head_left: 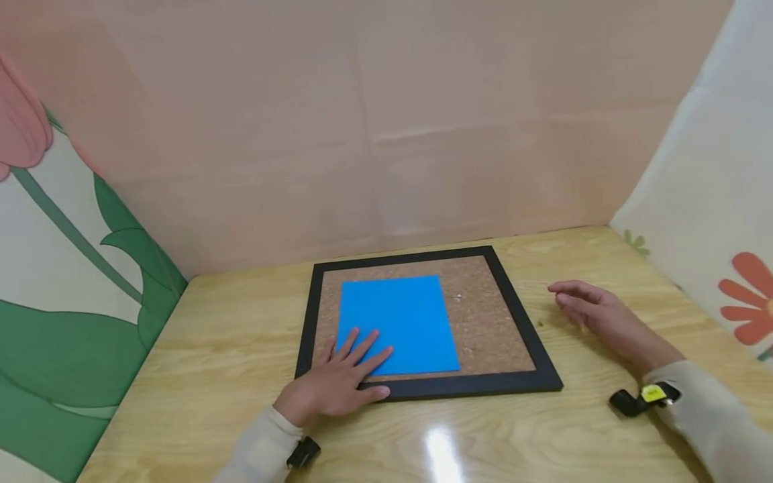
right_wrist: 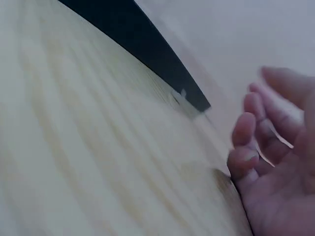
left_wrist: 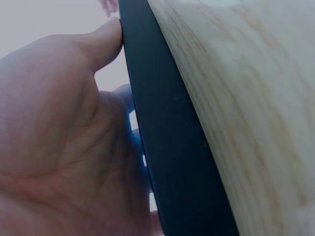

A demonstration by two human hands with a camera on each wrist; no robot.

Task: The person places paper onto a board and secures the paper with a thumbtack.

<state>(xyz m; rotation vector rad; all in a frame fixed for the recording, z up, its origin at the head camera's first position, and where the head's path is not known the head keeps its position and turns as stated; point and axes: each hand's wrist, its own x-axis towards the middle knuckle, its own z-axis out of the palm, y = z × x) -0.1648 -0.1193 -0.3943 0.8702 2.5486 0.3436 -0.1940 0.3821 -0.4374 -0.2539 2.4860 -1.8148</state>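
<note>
A blue sheet of paper point(head_left: 392, 322) lies on a cork board point(head_left: 489, 322) with a black frame point(head_left: 471, 386). My left hand point(head_left: 338, 382) rests spread over the lower left corner, its fingertips on the paper and its thumb along the frame's front bar. In the left wrist view, the palm of the left hand point(left_wrist: 59, 123) faces the edge of the black frame point(left_wrist: 167, 132). To the right of the board, my right hand point(head_left: 598, 315) is held by the table with loosely curled fingers. The right wrist view shows nothing in the right hand point(right_wrist: 275, 147).
Small clear pieces point(head_left: 457, 296) sit on the bare cork right of the paper. The board lies on a wooden table point(head_left: 229, 349). A plain pinkish backdrop point(head_left: 362, 134) rises behind, with flower-printed sheets point(head_left: 60, 268) on both sides.
</note>
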